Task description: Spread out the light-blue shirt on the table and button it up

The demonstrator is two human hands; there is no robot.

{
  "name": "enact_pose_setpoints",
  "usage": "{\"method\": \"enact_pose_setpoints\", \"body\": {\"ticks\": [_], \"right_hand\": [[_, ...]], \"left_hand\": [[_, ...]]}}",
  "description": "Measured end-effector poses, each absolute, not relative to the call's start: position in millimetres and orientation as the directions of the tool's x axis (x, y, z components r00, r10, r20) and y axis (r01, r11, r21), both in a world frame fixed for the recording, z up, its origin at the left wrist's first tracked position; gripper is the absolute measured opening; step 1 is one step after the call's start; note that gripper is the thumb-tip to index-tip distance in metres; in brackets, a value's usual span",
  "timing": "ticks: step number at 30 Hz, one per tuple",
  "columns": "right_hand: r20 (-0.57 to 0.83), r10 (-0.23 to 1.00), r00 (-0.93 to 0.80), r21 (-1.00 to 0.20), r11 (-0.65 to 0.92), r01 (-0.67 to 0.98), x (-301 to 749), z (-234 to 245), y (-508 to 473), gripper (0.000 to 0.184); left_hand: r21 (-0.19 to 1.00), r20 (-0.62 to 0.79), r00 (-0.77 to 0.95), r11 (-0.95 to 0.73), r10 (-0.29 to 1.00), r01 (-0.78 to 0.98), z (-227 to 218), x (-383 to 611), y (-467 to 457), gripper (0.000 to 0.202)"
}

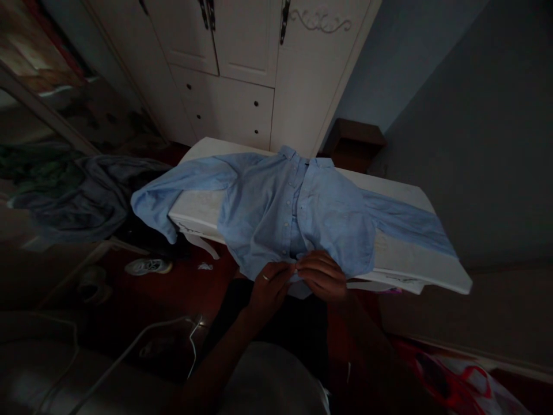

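Observation:
A light blue button-up shirt (pixel 276 210) lies front-up across a white ironing board (pixel 415 259), collar toward the wardrobe, sleeves spread left and right. My left hand (pixel 268 285), with a ring on one finger, pinches the bottom hem of the shirt near the button line. My right hand (pixel 322 274) is closed on the hem right beside it. Both hands meet at the near edge of the board, fingertips almost touching.
A white wardrobe (pixel 242 75) with drawers stands behind the board. A heap of dark clothes (pixel 82 196) lies at the left. A shoe (pixel 149 266) sits on the red floor. A white cord (pixel 129 351) runs across the lower left. A red-and-white bag (pixel 458 383) lies lower right.

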State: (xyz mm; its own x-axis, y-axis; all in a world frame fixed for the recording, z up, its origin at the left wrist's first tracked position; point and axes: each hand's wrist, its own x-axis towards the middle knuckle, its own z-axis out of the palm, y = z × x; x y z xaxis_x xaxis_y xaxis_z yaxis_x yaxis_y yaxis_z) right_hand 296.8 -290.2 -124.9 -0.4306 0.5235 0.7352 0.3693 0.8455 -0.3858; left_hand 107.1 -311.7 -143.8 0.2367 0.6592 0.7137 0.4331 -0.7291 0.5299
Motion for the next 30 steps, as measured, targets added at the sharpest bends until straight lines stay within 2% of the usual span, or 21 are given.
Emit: {"method": "enact_pose_setpoints", "body": {"ticks": [11, 21, 27, 30], "right_hand": [[0.767, 0.513, -0.386, -0.388, 0.849, 0.358, 293.1, -120.2, -292.6, 0.039], [0.749, 0.549, -0.372, -0.453, 0.833, 0.318, 293.8, -116.9, -294.7, 0.041], [0.734, 0.562, -0.381, -0.481, 0.826, 0.293, 296.4, -117.9, -294.4, 0.042], [0.708, 0.587, -0.393, -0.515, 0.81, 0.282, 296.5, -115.5, -292.7, 0.037]], "left_hand": [[0.524, 0.749, 0.208, -0.754, 0.629, 0.395, -139.7, 104.2, -309.7, 0.039], [0.558, 0.72, 0.186, -0.717, 0.669, 0.419, -139.9, 102.5, -309.5, 0.022], [0.592, 0.704, 0.192, -0.714, 0.684, 0.375, -135.9, 101.1, -307.8, 0.019], [0.616, 0.68, 0.191, -0.693, 0.708, 0.375, -135.3, 101.5, -307.3, 0.019]]}}
